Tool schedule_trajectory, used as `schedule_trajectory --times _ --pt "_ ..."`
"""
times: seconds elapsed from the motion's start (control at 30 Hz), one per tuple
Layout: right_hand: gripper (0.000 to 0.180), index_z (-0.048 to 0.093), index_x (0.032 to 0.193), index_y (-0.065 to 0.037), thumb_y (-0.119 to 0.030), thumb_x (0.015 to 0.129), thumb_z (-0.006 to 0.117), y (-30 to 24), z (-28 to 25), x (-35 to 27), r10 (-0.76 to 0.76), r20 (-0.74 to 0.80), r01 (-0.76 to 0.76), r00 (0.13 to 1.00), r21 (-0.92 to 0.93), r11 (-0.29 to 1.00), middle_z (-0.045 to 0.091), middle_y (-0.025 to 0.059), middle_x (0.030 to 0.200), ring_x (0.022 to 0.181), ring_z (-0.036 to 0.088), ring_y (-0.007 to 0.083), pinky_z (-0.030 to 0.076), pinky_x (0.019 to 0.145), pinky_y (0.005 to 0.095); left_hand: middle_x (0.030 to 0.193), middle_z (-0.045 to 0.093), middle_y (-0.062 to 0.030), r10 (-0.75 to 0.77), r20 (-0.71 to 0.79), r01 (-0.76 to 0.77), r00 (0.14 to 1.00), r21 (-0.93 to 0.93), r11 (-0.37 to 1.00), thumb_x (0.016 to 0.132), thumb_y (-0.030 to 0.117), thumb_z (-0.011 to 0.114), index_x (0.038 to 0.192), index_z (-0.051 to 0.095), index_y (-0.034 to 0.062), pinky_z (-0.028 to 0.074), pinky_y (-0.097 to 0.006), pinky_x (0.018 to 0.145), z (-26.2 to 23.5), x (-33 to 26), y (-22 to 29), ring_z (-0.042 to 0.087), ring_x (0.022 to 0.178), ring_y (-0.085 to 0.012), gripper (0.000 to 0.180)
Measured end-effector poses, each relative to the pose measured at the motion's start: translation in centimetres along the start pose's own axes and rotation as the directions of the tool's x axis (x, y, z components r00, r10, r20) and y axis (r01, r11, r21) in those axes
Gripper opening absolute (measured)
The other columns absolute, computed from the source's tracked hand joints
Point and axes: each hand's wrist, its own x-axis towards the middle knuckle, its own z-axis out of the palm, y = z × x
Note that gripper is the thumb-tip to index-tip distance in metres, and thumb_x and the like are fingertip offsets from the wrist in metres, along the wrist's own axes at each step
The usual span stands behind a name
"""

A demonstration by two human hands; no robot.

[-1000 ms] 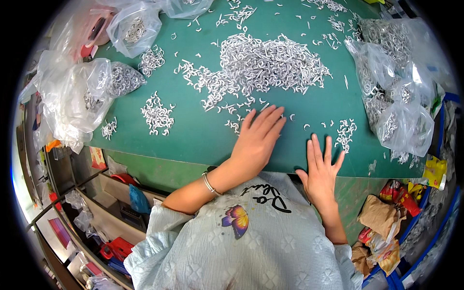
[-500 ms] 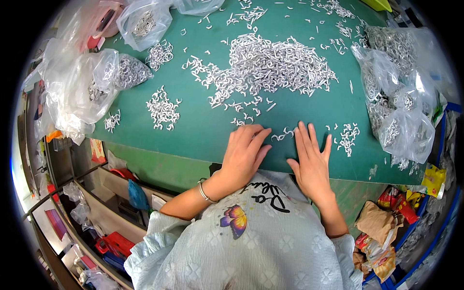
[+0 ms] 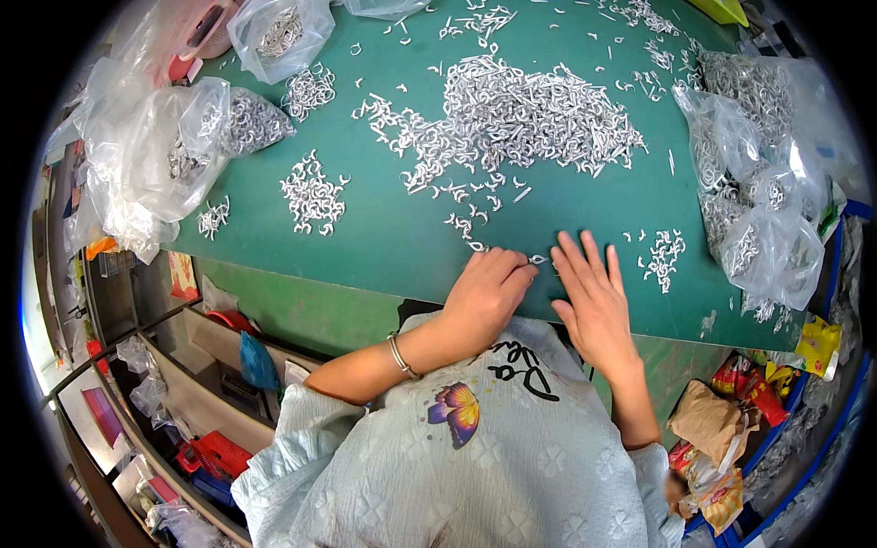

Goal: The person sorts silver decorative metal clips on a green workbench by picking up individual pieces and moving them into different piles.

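My left hand [image 3: 491, 294] rests at the table's near edge with its fingers curled together and pressed down; what they hold, if anything, is hidden beneath them. Just past its fingertips a small curved silver metal piece [image 3: 537, 260] lies in the gap between the hands. My right hand [image 3: 592, 297] is spread flat on the green table, palm down, its fingers stretched away from me. Beyond both hands spreads a big heap of silver metal pieces [image 3: 539, 114], some curved and some straight. To the right of my right hand lies a small cluster of curved pieces [image 3: 664, 260].
The green table [image 3: 384, 265] carries more piles on the left, among them a pile of curved pieces [image 3: 312, 196]. Clear bags of metal parts stand at the left [image 3: 251, 123] and right [image 3: 754, 183] edges. Snack packets and a brown paper bag [image 3: 715, 418] sit low on the right.
My left hand has shifted right and slightly toward me, closer to my right hand. Several pieces between the hands are now mostly out of sight. My right hand stays nearly in place.
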Motion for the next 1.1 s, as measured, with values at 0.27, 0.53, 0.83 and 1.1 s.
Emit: schedule_trajectory --times 0.27,0.53,0.83,1.1 --pt "0.073 0.042 0.142 -0.001 -0.017 0.077 0.072 0.0 0.6 -2.7 -0.001 0.035 -0.003 0.999 0.121 0.993 0.034 0.0133 0.154 0.143 0.029 0.0350 0.021 0.116 0.0556 0.098 0.064 -0.0086 -0.194 -0.144 0.124 0.970 -0.394 0.911 0.087 0.003 0.068 0.099 0.066 0.0016 0.049 -0.026 0.062 0.8 -1.0 1.3 0.063 0.077 -0.0156 0.013" --pt "0.074 0.037 0.144 0.003 -0.018 0.081 0.068 -1.1 2.3 -2.8 0.049 -0.066 -0.043 0.997 0.097 0.994 0.031 0.0191 0.154 0.143 0.028 0.0385 0.019 0.115 0.0570 0.125 0.060 -0.0205 -0.131 0.853 0.780 0.505 -0.517 -0.352 0.103 0.023 0.046 0.137 0.044 -0.0082 0.052 -0.033 0.091 -0.5 -6.5 -2.5 0.061 0.112 -0.0246 0.046" --pt "0.079 0.037 0.144 0.004 -0.034 0.082 0.067 -2.6 6.6 -2.4 -0.028 -0.170 0.023 0.985 -0.033 0.999 0.031 0.0194 0.154 0.144 0.028 0.0361 0.025 0.114 0.0524 0.134 0.052 -0.0241 -0.126 0.838 0.711 0.530 -0.521 -0.473 0.103 0.013 0.042 0.136 0.045 -0.0073 0.048 -0.040 0.102 1.7 -6.6 -3.0 0.059 0.119 -0.0298 0.038" --pt "0.082 0.035 0.145 0.004 -0.037 0.081 0.065 -6.2 7.2 1.9 -0.226 -0.013 0.225 0.974 -0.050 0.973 0.029 0.0178 0.156 0.145 0.028 0.0320 0.023 0.117 0.0459 0.129 0.056 -0.0206 -0.390 0.839 0.614 0.379 -0.544 -0.573 0.102 0.008 0.042 0.132 0.048 -0.0046 0.051 -0.040 0.097 0.3 -7.8 -3.5 0.061 0.114 -0.0280 0.034"
